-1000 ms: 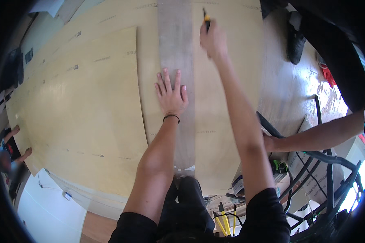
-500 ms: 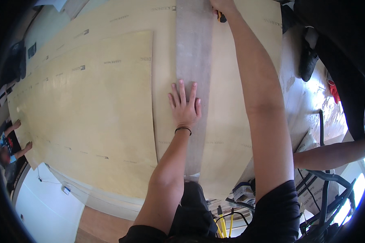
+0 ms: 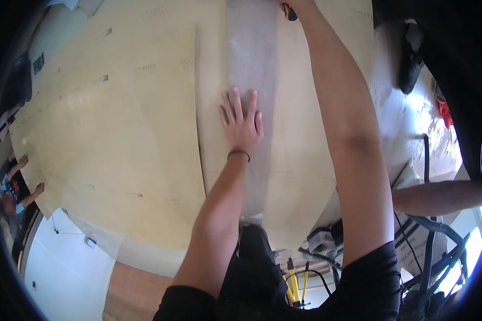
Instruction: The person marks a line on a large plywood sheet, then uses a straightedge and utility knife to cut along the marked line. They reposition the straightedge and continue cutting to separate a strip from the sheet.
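Observation:
My left hand point(image 3: 243, 128) lies flat with fingers spread, pressing on a long grey strip board point(image 3: 254, 59). The strip runs straight away from me across a large yellowish sheet point(image 3: 300, 144) with faint printing. At the top edge of the view, beside the strip's right side, my right hand point(image 3: 301, 4) is closed round a tool with a black and orange handle point(image 3: 290, 13). The tool's working end is hidden, and part of that hand is cut off by the frame. Another yellowish sheet point(image 3: 118, 123) lies on top at the left, its edge apart from the strip.
At the far left another person's hands point(image 3: 39, 188) rest by the sheet's edge. On the right are a person's forearm point(image 3: 439, 197) and a black shoe point(image 3: 411, 67). Dark bars point(image 3: 431, 251), cables and yellow-handled tools point(image 3: 292, 283) stand near my lower right.
The view has shifted slightly, so sheets and strip sit a little higher in it. My left hand stays flat on the strip; my right hand keeps the tool at the far end.

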`<state>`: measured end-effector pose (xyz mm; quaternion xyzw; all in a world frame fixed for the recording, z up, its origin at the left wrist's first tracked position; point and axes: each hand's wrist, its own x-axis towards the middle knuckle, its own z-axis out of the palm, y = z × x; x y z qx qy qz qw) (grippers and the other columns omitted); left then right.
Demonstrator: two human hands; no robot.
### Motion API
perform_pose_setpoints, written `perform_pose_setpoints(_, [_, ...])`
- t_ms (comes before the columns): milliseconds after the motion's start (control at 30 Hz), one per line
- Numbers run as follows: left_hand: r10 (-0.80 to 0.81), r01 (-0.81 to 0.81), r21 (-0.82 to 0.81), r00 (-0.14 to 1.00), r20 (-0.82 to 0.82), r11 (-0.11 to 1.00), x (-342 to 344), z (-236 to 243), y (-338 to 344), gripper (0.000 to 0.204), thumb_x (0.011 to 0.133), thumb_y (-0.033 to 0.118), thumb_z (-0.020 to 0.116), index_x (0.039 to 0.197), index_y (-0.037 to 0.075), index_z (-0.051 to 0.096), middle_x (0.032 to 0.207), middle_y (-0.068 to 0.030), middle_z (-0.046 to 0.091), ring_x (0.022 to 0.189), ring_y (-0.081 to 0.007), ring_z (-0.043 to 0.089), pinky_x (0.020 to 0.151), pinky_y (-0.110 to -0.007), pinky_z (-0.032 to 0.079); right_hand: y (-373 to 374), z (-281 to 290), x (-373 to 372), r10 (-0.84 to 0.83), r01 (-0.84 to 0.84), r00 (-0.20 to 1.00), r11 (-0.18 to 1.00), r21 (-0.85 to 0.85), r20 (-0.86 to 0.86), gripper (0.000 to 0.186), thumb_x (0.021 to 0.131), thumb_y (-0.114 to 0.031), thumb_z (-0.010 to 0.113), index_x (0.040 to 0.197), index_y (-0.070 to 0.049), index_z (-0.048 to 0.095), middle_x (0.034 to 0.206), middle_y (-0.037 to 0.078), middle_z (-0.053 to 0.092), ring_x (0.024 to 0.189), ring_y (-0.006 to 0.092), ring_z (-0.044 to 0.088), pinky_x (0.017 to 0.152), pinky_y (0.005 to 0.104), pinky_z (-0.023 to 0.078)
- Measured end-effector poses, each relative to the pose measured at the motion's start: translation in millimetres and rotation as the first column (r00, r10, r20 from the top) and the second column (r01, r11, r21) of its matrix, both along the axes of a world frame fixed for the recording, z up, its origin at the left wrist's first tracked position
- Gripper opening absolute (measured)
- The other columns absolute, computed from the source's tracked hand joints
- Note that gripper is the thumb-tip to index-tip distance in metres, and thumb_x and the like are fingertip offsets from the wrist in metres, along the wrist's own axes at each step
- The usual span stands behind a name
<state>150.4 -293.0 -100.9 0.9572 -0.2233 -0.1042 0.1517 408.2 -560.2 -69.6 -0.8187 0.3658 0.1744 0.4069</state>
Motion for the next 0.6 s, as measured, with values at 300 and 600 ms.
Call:
perform_pose_setpoints(300, [-0.005,0.005,0.004,0.995,0.096,1.000,0,-7,-1,0.059,0.096,0.033,0.045,0.153,0.027,0.031,0.161,-0.0172,0.015,0.145,-0.0473,0.017,0.113,-0.064,0.019,84,-4,-163,-0.028,0.026,0.999,0.997,-0.066,-0.033,0.037,0.098,-0.033,0.043,0.107,0.002,0.051,0.090,0.029,0.067,0.079,0.0406,0.068,0.073,0.0483,0.056])
perform_pose_setpoints(600, [-0.013,0.015,-0.009,0.989,0.150,1.000,-1,-12,0,0.058,0.097,0.034,0.044,0.153,0.028,0.031,0.161,-0.0164,0.015,0.145,-0.0459,0.017,0.114,-0.062,0.019,203,20,-385,-0.051,0.050,0.998,0.998,-0.033,-0.022,0.024,0.099,-0.025,0.046,0.109,-0.003,0.044,0.081,0.031,0.064,0.076,0.0526,0.062,0.066,0.0610,0.049])
